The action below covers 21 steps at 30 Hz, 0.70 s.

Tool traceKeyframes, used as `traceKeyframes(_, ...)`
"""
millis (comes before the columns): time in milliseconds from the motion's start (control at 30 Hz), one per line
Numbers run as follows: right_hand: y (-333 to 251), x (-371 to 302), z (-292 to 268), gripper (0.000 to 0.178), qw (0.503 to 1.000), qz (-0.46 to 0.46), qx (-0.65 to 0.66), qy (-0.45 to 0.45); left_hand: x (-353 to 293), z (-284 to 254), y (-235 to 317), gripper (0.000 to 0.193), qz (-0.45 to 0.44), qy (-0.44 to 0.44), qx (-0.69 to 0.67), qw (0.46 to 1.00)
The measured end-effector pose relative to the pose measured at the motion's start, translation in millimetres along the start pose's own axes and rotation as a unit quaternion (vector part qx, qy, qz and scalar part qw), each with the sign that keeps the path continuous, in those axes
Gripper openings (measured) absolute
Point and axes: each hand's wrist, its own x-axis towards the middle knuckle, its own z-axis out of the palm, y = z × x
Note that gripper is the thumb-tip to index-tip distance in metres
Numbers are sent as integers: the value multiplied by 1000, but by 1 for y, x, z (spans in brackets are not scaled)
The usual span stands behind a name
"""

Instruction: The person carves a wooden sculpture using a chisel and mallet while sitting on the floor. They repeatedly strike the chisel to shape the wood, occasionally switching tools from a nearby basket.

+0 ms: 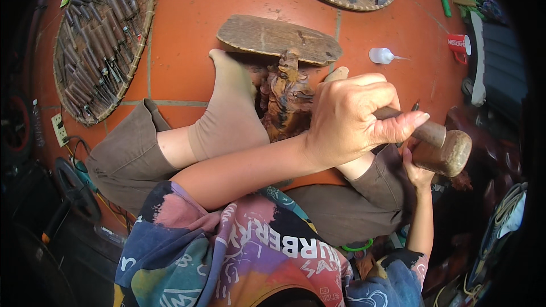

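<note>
My left hand [355, 116] is raised in front of me, closed around the handle of a wooden mallet [449, 156], thumb stretched along it. Behind and below the mallet head is my right hand [419, 171], its fingers curled; the mallet mostly covers what they hold. A thin dark tip shows just above the mallet handle, too small to name. Between my feet stands a carved reddish-brown wooden figure [284, 96], partly behind my left hand and forearm. A worn wooden slab [267, 34] lies against its far end. My left foot [227, 102], in a beige sock, is beside the carving.
At far left, a round woven tray [145, 40] holds many wood-handled carving tools. Another woven tray [341, 4] at the top carries flat metal blades. A small white squeeze bottle [381, 55] and a red mug [459, 48] are on the orange tiles. A power strip [59, 129] lies left.
</note>
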Motion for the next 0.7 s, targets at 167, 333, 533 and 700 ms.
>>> traceKeyframes(167,-63,13,-14,38,988,130,-86,-19,-2,-10,17,45,134,17,79,988)
traceKeyframes(333,-93,12,-11,30,965,-127,173,151,-27,-35,39,48,149,-222,-50,962)
traceKeyframes(533,-147,2,-19,26,978,-166,97,80,-32,-62,16,38,163,-400,-138,891)
traceKeyframes(700,-158,-8,-11,26,975,-172,92,107,-22,-74,8,30,142,-433,-162,875)
